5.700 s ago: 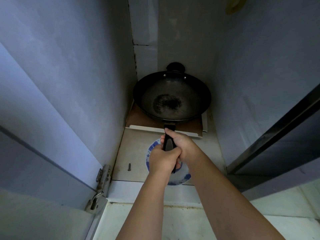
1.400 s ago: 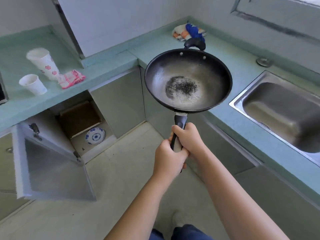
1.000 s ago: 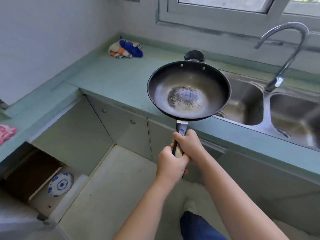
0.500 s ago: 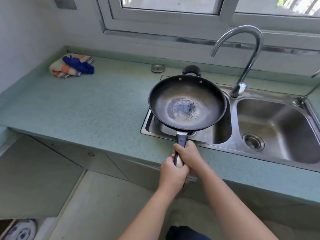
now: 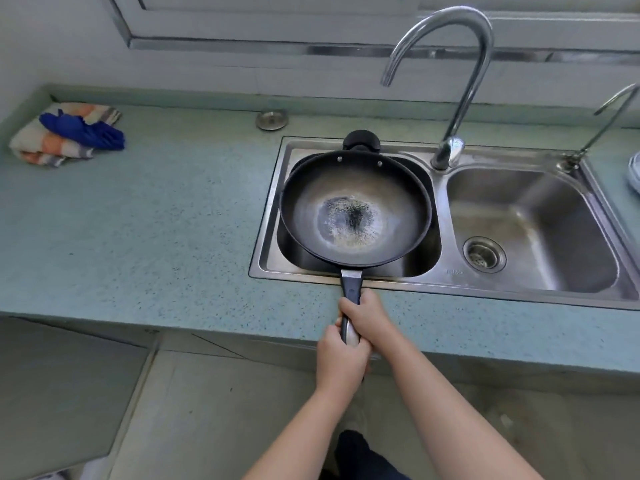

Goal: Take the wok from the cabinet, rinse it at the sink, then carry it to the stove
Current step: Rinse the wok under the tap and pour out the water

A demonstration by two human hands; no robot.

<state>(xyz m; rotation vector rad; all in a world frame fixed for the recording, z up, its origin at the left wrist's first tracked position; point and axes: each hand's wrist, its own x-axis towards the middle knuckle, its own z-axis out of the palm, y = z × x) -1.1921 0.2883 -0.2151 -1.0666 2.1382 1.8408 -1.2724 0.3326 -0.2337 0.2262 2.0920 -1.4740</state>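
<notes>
Here the wok (image 5: 355, 209) sits over the left basin of the double sink (image 5: 446, 275), its bowl filling most of that basin's opening and hiding the drain below; whether it touches the steel or hangs just above cannot be told. Its long handle (image 5: 350, 289) crosses the sink's front rim and the front strip of the green speckled surface (image 5: 145, 220). Both hands are wrapped tight round that handle: the right hand (image 5: 367, 315) grips farther up, toward the bowl, and the left hand (image 5: 341, 355) closes on the tail end just behind it, the two touching. A small black helper grip (image 5: 361, 139) on the wok's far side overlaps the back rim of the sink. The tall curved faucet (image 5: 450, 81) rises from the divider between the basins, its spout ending high above the wok's right edge, and no water shows. The right basin holds nothing but its round strainer (image 5: 484, 254). A second, thinner tap (image 5: 602, 123) stands at the sink's far right corner, and the edge of something white (image 5: 635, 171) shows at the picture's right border, too cut off to name. On the surface behind the sink's left corner lies one round metal cap (image 5: 272, 119), and far to the left a bunched striped cloth (image 5: 41, 140) with a blue cloth (image 5: 86, 131) on top. Counted: one wok, two basins, two taps, two cloths, one cap.
</notes>
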